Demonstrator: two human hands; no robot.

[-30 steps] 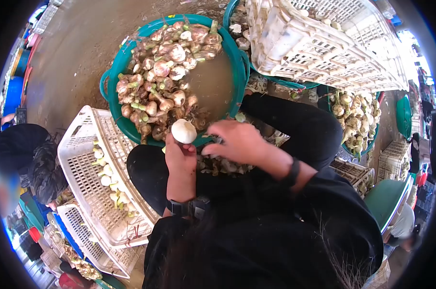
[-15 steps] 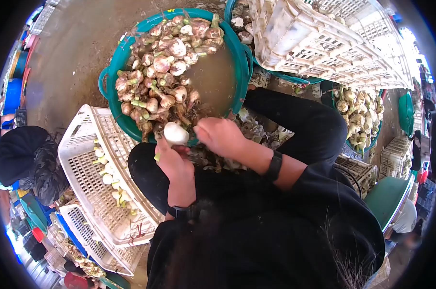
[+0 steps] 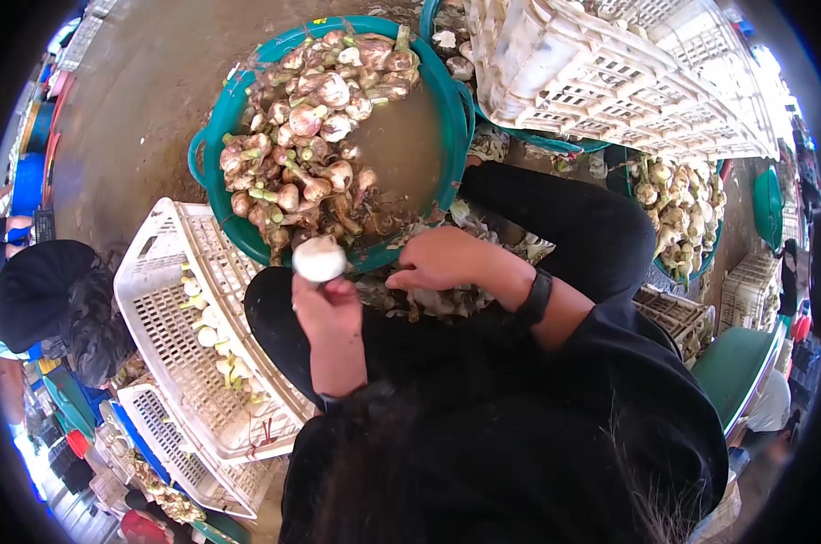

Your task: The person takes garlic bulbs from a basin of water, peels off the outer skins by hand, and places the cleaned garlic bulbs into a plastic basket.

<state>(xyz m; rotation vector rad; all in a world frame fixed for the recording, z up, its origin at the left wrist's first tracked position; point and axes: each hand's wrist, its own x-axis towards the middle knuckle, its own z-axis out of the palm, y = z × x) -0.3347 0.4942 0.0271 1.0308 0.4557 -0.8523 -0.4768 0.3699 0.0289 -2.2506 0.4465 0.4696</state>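
Note:
A white peeled garlic bulb is held up in my left hand, just over the near rim of a green tub. Many unpeeled bulbs with purplish skins and cut stems fill the tub's left and upper part, beside muddy water. My right hand is to the right of the bulb, apart from it, above a pile of loose skins. Its fingers are bent, and whether they hold anything is hidden.
At the left, a white crate holds several white bulbs with stems. A large white crate stands upper right, near another tub of garlic. A person in a black hat is at the left edge.
My left hand has moved slightly left with the white bulb. My right hand reached toward the bulb, then drew back to the right.

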